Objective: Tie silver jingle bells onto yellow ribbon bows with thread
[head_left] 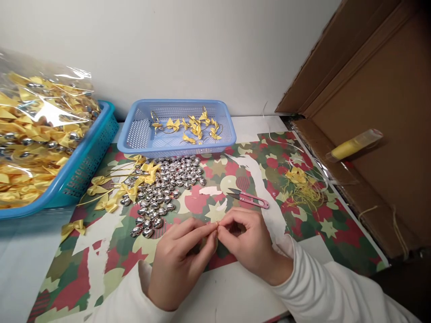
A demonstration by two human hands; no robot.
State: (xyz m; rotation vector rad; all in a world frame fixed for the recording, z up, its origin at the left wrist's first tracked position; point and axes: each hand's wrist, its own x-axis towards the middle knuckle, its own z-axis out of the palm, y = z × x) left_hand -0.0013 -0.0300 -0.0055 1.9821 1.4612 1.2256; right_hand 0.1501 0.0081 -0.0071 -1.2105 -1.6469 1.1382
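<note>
My left hand point(183, 258) and my right hand point(247, 242) meet at the fingertips over the patterned sheet point(141, 258). Both are pinched closed on something too small and hidden to make out. Just beyond them lie pink thread snips point(251, 198), blades pointing left. A pile of silver bells point(161, 193) spreads beyond my left hand. Several yellow bows point(107, 202) with thin stems lie to the left of the bells, and one bow point(72, 228) sits apart near the sheet's left edge.
A blue basket point(177, 148) with several yellow bows stands at the back. At left, a larger blue basket point(67, 170) holds a full plastic bag point(43, 121). Yellow thread scraps point(303, 188) lie right, beside a cardboard wall point(377, 89) bearing a yellow tube point(353, 146).
</note>
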